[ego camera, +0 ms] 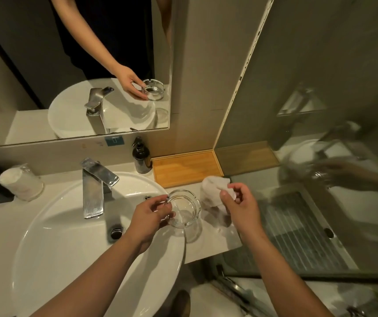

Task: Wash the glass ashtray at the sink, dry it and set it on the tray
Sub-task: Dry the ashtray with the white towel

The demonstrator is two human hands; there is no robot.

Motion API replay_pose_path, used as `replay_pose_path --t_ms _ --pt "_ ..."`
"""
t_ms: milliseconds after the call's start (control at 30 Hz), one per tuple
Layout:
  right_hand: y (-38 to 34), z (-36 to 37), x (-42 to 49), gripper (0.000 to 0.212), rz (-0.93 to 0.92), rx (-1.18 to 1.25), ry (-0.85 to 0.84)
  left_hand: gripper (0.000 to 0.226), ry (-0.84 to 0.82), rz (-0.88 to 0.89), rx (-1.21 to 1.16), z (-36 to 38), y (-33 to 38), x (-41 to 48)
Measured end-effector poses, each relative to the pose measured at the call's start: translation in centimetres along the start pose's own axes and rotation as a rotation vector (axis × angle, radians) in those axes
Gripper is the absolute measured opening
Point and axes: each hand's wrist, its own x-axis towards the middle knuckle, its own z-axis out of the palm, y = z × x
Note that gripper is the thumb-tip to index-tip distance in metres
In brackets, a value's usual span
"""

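Note:
The round glass ashtray (184, 208) is held over the right rim of the white sink (73, 225), gripped at its left edge by my left hand (152, 217). Just to its right, my right hand (238, 202) pinches a crumpled white paper towel (213, 191) that hangs down over the counter. The bamboo tray (185, 168) lies bare on the counter behind the ashtray, against the wall. No water runs from the chrome faucet (95, 186).
A dark soap pump bottle (141, 157) stands left of the tray. An upturned wrapped cup (21, 181) sits at the counter's left. The mirror (73, 65) is above; a glass shower partition (320, 133) bounds the right side. The drain (116, 232) is open.

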Motion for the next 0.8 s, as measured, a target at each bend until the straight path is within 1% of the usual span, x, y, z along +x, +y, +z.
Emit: replay_pose_path --t_ms 100,267,367,467,533,600,633,667,700,767,800 --pt "-3.1 -0.3 -1.2 0.017 -0.13 -0.009 -0.059 0.033 -0.012 0.01 0.003 0.6 0.1 0.2" --pt "-4.0 1.1 -2.0 0.017 -0.168 -0.035 -0.215 0.029 -0.03 0.05 0.008 0.9 0.3 0.4" --pt "-2.8 2.2 -2.1 0.019 -0.234 -0.243 -0.274 0.036 -0.037 0.074 0.024 1.0 0.4 0.3" --pt "-1.3 3.4 -2.1 0.029 -0.337 -0.465 -0.273 0.029 -0.021 0.095 0.036 1.0 0.5 0.3" --pt "-0.9 3.7 -2.0 0.032 -0.362 -0.564 -0.301 0.029 -0.011 0.1 0.065 1.0 0.4 0.3" --pt "-0.8 3.4 -1.9 0.031 -0.346 -0.628 -0.37 0.029 -0.005 0.094 0.087 0.9 0.3 0.2" --pt "-0.9 3.1 -1.8 0.029 -0.321 -0.625 -0.413 0.03 -0.001 0.091 0.084 0.8 0.2 0.1" --pt "-1.1 2.7 -1.7 0.026 -0.279 -0.571 -0.456 0.033 0.003 0.087 0.074 0.7 0.1 0.1" --pt "-1.5 2.3 -1.7 0.026 -0.225 -0.465 -0.49 0.036 0.006 0.079 0.059 0.6 0.0 0.0" --pt "-2.2 1.8 -1.7 0.039 -0.127 -0.272 -0.526 0.038 0.01 0.057 0.018 0.5 -0.1 -0.1" --pt "-2.4 1.6 -1.8 0.048 -0.107 -0.264 -0.531 0.037 0.011 0.048 0.0 0.5 -0.1 -0.2"
